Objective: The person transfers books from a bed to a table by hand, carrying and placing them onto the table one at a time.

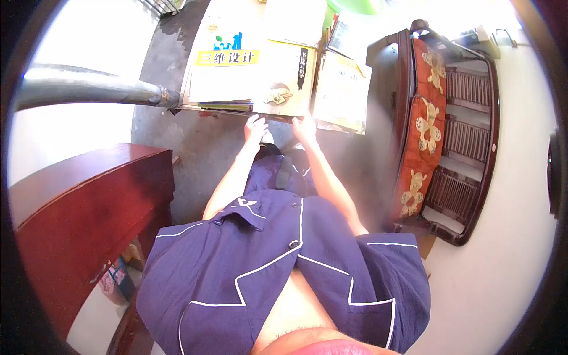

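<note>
My left hand (255,128), its fingers curled, is just below the front left corner of a pale yellow book (290,74) with a black vertical title strip. Close to that book's front right corner is my right hand (305,128), fingers also bent. Strong glare hides whether either hand grips the book's edge. To the left lies a white book (220,83) with a yellow title band and a blue picture, on top of a stack of thin books (228,107). Another pale book (342,89) lies to the right.
A dark wooden bench (467,127) with an orange patterned cushion (427,127) stands on the right. On the left are a reddish-brown wooden cabinet (100,183) and a thick grey pipe (89,86). A green object (360,6) shows at the top.
</note>
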The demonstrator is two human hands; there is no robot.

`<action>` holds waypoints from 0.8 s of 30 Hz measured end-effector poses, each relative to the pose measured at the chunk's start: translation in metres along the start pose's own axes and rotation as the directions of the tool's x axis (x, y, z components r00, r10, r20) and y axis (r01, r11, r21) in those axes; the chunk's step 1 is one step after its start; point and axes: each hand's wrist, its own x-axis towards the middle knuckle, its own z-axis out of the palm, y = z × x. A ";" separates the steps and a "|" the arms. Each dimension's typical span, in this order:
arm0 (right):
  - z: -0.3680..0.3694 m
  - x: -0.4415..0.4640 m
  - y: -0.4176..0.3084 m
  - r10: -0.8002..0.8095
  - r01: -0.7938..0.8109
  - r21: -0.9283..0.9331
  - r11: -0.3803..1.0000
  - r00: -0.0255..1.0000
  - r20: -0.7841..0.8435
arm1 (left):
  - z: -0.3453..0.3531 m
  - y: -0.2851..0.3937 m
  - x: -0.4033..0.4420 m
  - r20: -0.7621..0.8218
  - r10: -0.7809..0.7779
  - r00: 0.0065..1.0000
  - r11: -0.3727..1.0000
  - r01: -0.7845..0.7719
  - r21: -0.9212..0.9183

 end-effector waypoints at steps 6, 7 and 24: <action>-0.018 -0.050 0.023 0.074 -0.072 0.116 0.991 0.997 -0.016 | 0.019 -0.026 -0.025 0.211 -0.182 0.961 0.950 0.116 0.290; -0.023 -0.058 0.031 0.083 -0.085 0.137 0.987 0.996 0.021 | 0.022 -0.034 -0.028 0.233 -0.251 0.940 0.920 0.157 0.358; -0.110 -0.257 0.166 0.537 -0.136 0.825 0.548 0.814 -0.222 | 0.123 -0.153 -0.140 0.593 -0.538 0.599 0.660 -0.139 0.738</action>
